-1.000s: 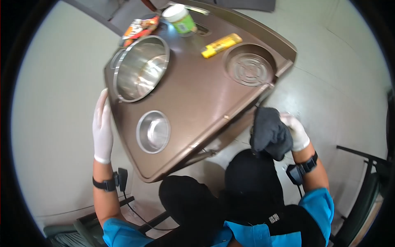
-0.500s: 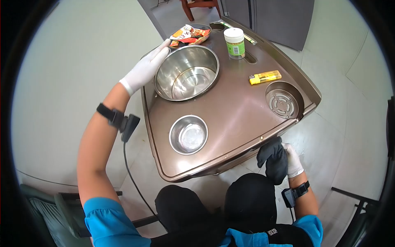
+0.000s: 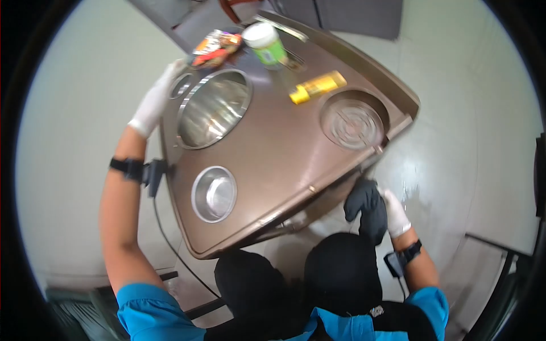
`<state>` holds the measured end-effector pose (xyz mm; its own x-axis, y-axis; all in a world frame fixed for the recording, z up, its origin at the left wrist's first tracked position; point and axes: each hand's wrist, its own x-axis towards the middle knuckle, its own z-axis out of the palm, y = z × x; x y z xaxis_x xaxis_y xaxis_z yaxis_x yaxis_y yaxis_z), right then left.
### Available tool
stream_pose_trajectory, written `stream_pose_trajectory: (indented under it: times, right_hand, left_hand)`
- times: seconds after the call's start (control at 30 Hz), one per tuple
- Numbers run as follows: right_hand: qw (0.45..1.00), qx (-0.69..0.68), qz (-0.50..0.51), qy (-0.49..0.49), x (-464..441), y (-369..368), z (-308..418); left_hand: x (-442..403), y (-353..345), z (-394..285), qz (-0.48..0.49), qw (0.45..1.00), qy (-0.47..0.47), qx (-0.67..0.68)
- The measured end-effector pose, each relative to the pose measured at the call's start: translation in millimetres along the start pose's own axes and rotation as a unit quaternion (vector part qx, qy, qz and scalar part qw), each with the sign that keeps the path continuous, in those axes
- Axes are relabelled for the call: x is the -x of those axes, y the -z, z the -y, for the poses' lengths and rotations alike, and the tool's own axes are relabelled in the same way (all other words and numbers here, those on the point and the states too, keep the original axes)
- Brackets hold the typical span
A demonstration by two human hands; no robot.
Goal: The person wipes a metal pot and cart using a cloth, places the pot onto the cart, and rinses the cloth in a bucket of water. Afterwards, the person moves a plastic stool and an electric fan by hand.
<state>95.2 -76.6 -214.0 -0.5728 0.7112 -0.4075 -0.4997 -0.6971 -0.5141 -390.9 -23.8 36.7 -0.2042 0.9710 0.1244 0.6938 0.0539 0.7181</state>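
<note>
My left hand (image 3: 154,102), in a white glove, reaches to the table's left edge with its fingers stretched out. Its fingertips are by a small round metal-rimmed thing (image 3: 181,86), just beyond the large steel bowl (image 3: 210,111). Whether they touch anything I cannot tell. A smaller metal bowl (image 3: 214,194) sits nearer me. Below the table's right front edge, my right hand (image 3: 397,215), also white-gloved, grips a black mitten-shaped cloth (image 3: 368,210); its fingers are partly hidden behind the cloth.
On the brown table (image 3: 267,165) are a yellow lighter-like item (image 3: 318,86), a white-lidded jar with a green label (image 3: 265,45) and red snack packets (image 3: 216,48). A slotted round recess (image 3: 352,120) lies at the right corner. Green chair parts (image 3: 77,312) show at lower left.
The view has shifted, so the tabletop things appear farther left and blurred. My left hand has come away from the large bowl's rim. My right hand stays low with the black cloth.
</note>
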Motion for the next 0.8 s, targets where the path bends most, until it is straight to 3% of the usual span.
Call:
stream_pose_trajectory:
  times: [0.07,0.13,0.2,0.23,0.3,0.37,0.43,0.47,0.5,0.57,0.6,0.63,0.67,0.73,0.77,0.8]
  right_hand:
    - [0.999,0.033,0.021,0.008,-7.2,9.9,-2.7]
    - [0.998,-0.057,0.007,-0.007,-16.1,12.4,-11.1]
    - [0.996,-0.087,0.026,-0.004,-21.0,9.5,-17.0]
    - [0.996,-0.083,-0.044,-0.005,-20.9,5.5,-18.7]
    - [0.993,-0.032,-0.108,-0.024,-13.1,-13.5,-13.6]
    - [0.989,-0.038,-0.135,-0.045,-12.5,-16.3,-14.8]
    - [0.986,0.047,-0.158,0.003,-21.8,-4.2,-25.2]
    - [0.988,0.036,-0.153,0.0,-34.9,4.4,-33.7]
    - [0.981,0.075,-0.167,0.068,-42.9,10.0,-36.6]
    - [0.964,0.101,-0.159,0.186,-58.3,11.1,-42.4]
    - [0.966,0.098,-0.154,0.183,-68.6,11.8,-43.2]
    - [0.923,0.219,-0.188,0.253,-81.2,15.3,-41.9]
    - [0.859,0.337,-0.218,0.317,-93.9,16.9,-41.5]
    - [0.846,0.354,-0.233,0.322,-119.7,20.0,-40.3]
    - [0.802,0.406,-0.255,0.355,-137.0,23.8,-40.8]
    - [0.753,0.455,-0.273,0.388,-143.8,21.7,-40.9]
  left_hand:
    - [25.0,1.4,-7.5,-0.009,0.999,0.0,0.036]
    - [56.5,-0.9,-9.2,0.033,0.999,0.005,0.028]
    - [94.6,0.2,-12.3,-0.017,0.995,-0.016,-0.101]
    - [111.5,3.2,-19.8,-0.049,0.984,-0.037,-0.165]
    - [152.3,-2.7,-24.0,-0.1,0.989,0.008,-0.112]
    - [197.7,-8.2,-12.0,-0.169,0.979,-0.021,-0.108]
    - [244.7,-5.9,1.6,-0.234,0.963,0.034,-0.126]
    - [279.9,12.7,40.3,-0.232,0.949,0.08,-0.2]
    - [304.0,30.4,63.2,-0.233,0.926,0.126,-0.269]
    - [333.4,-40.5,8.5,-0.252,0.957,0.131,0.065]
    - [349.8,-51.8,13.7,-0.263,0.949,0.171,0.022]
    - [365.7,-60.8,20.6,-0.273,0.939,0.21,-0.02]
    - [375.3,-71.3,13.1,-0.174,0.961,0.207,-0.054]
    - [391.6,-91.0,-3.4,0.033,0.977,0.192,-0.083]
    - [391.8,-98.4,-8.5,0.141,0.967,0.192,-0.09]
    - [380.3,-116.0,-22.5,0.235,0.962,0.073,-0.115]
